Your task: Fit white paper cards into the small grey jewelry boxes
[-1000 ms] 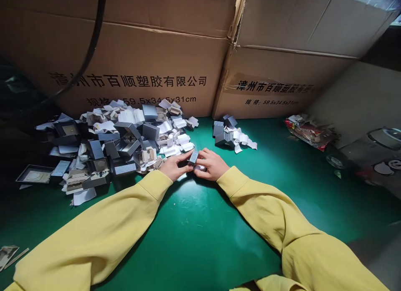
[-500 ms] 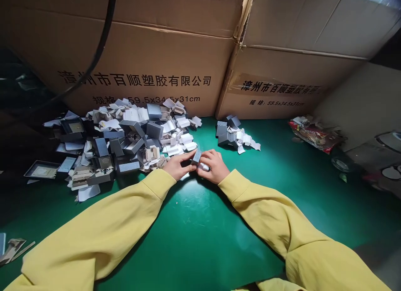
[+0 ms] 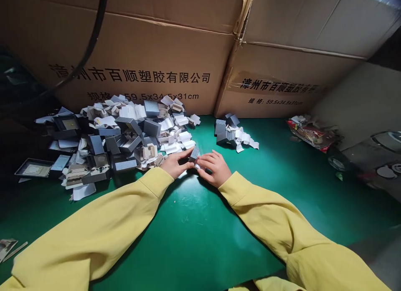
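Observation:
My left hand (image 3: 174, 165) and my right hand (image 3: 214, 168) meet over the green table (image 3: 194, 236), both in yellow sleeves. Between their fingertips they pinch a small grey box (image 3: 194, 153), tilted on edge just above the tabletop. A bit of white material shows under my right fingers; I cannot tell what it is. Just left of my left hand lies a big heap of grey boxes and white inserts (image 3: 119, 134). A smaller cluster of grey boxes and white pieces (image 3: 231, 132) sits beyond my right hand.
Two large cardboard cartons (image 3: 150, 61) (image 3: 291, 69) with printed characters wall off the back of the table. A crumpled red wrapper (image 3: 311, 134) lies at the right. A flat dark tray (image 3: 33, 169) sits at the far left, and a black cable (image 3: 90, 44) hangs over the left carton.
Both hands stay together on the small grey box, with only slight finger shifts. The view wobbled a little sideways and back.

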The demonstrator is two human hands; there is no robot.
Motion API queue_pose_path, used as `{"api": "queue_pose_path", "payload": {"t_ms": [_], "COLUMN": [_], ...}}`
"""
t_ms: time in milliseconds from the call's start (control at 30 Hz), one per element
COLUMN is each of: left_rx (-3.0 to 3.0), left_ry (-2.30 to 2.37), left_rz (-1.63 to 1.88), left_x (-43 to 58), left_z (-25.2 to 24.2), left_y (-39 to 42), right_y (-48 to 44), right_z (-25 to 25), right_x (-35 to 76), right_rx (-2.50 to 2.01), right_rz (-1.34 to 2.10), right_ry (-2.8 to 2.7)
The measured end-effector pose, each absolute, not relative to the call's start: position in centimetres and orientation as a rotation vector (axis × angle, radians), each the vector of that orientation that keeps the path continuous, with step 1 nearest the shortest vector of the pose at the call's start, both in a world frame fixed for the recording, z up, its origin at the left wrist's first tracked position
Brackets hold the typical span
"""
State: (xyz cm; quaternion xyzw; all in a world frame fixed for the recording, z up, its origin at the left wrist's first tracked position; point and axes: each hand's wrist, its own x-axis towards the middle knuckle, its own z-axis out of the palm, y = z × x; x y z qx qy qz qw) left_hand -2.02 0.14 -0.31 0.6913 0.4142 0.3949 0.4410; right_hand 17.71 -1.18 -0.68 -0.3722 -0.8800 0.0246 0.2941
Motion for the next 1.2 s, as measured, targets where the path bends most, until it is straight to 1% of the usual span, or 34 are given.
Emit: {"api": "queue_pose_path", "payload": {"t_ms": [200, 300, 367, 433, 533, 667, 867, 1033, 1200], "left_rx": [1.754, 1.783, 1.798, 1.805, 1.797, 1.701, 1.678, 1.484, 1.389], "left_ry": [1.064, 1.048, 1.046, 1.045, 1.026, 0.965, 0.893, 0.893, 0.887], "left_rz": [0.98, 0.967, 0.946, 0.928, 0.934, 0.962, 1.006, 0.958, 0.903], "left_x": [-2.0, -2.0, -2.0, -2.1, -2.2, -1.9, -1.1, -0.7, -0.6], "left_z": [0.1, 0.3, 0.2, 0.0, -0.5, -0.4, 0.4, 0.1, 0.0], "left_y": [-0.3, -0.3, -0.3, -0.1, 0.2, 0.2, -0.5, -0.6, -0.7], "right_y": [-2.6, -2.7, -2.4, -2.1, -1.3, -0.7, -0.2, 0.4, 0.6], "right_z": [-0.5, -0.8, -1.0, -1.1, -1.1, -0.7, 0.1, 0.7, 0.6], "right_x": [17.9, 17.7, 17.7, 17.7, 18.0, 18.1, 18.0, 18.2, 18.0], "right_rx": [-1.009, -1.025, -1.032, -1.008, -0.989, -1.157, -1.178, -1.062, -1.113], "right_rz": [-0.14, -0.142, -0.08, 0.067, 0.426, 0.805, 1.304, 1.563, 1.563], "right_ry": [-2.501, -2.542, -2.529, -2.46, -2.171, -1.722, -1.65, -1.547, -1.528]}}
